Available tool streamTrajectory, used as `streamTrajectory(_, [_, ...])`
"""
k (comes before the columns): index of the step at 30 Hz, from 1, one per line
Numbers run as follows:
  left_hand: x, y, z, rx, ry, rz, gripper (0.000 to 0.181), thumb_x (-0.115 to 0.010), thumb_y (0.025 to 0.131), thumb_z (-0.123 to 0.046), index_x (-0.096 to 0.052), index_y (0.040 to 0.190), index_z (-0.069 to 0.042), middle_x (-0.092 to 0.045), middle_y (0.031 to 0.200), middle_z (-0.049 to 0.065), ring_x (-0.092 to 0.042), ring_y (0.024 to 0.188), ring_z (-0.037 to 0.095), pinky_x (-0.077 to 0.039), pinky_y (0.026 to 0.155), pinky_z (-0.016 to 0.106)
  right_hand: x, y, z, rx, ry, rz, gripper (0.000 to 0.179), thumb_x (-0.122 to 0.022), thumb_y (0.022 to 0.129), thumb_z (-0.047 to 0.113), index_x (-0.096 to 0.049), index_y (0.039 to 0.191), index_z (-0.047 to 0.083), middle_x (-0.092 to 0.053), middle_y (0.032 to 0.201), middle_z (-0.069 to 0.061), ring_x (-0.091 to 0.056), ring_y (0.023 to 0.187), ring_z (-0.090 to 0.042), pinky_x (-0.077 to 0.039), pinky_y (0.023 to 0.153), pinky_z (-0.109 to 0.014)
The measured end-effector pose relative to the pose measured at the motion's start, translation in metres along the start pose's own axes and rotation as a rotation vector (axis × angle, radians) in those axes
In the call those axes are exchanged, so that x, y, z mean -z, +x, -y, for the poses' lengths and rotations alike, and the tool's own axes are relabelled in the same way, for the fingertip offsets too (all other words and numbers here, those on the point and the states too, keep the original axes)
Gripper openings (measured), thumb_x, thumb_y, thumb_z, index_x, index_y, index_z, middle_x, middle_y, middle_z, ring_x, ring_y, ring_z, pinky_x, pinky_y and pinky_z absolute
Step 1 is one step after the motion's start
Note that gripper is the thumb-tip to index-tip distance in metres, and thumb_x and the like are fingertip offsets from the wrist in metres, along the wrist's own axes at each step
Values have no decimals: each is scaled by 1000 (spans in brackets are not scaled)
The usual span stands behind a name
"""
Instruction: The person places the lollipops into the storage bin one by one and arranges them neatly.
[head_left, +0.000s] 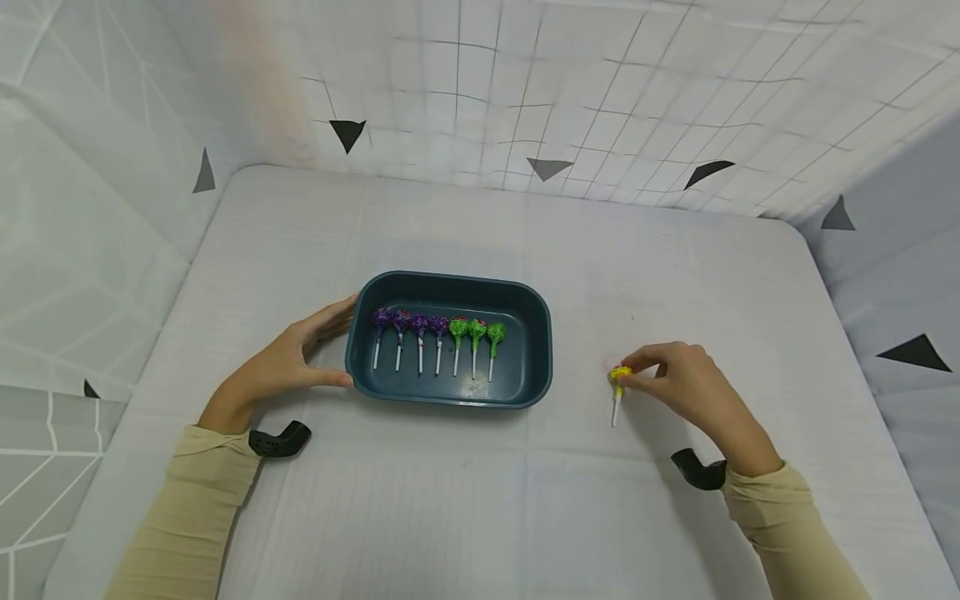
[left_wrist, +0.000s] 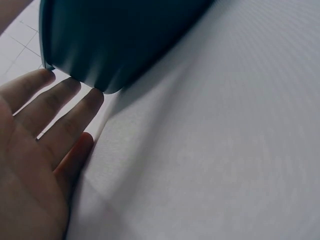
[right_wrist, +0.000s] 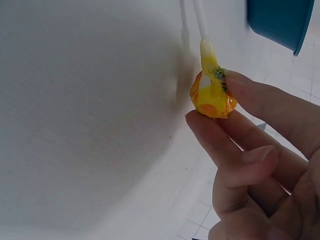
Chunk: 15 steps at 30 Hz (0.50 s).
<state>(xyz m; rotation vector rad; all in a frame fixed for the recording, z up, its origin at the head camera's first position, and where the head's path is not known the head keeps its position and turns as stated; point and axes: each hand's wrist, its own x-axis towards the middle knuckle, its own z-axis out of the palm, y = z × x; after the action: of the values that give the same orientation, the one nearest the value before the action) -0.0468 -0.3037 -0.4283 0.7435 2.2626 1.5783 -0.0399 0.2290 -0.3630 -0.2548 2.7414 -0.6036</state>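
A dark teal plastic bin (head_left: 536,354) sits on the white-covered table. Inside it, purple-wrapped lollipops (head_left: 420,325) and green-wrapped lollipops (head_left: 477,330) lie in one row, sticks toward the person. My left hand (head_left: 292,358) is at the bin's left end, thumb near its front corner. In the left wrist view, fairly straight fingers (left_wrist: 65,125) touch the bin's side (left_wrist: 125,40) with their tips. Well to the bin's right, my right hand (head_left: 686,387) pinches a yellow-wrapped lollipop (right_wrist: 212,97) by its candy head between thumb and fingers. Its white stick (head_left: 616,413) points toward the person.
White cloth (head_left: 420,517) covers the table. A white curtain with a line grid (head_left: 480,92) hangs behind the table, and patterned sheets enclose both sides. Each wrist carries a black camera mount (head_left: 281,439).
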Motion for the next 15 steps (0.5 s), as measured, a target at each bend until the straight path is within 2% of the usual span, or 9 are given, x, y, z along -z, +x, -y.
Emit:
streamTrajectory(5, [0, 0, -2, 13, -9, -3, 113, -88, 78, 0, -21, 166, -19, -23, 173, 13, -33, 148, -9, -28, 119, 6, 2, 1, 2, 10, -11, -6, 27, -83, 88, 28, -81, 110, 11, -80, 105, -12, -56, 73, -17, -42, 56, -27])
streamTrajectory(15, [1, 0, 0, -7, -9, -2, 111, -88, 79, -1, -21, 166, -17, -23, 172, 16, -33, 147, -11, -27, 119, 5, 8, 4, 9, 32, -31, -28, 26, -84, 88, 29, -81, 108, 12, -80, 104, -11, -55, 69, -16, -42, 53, -26])
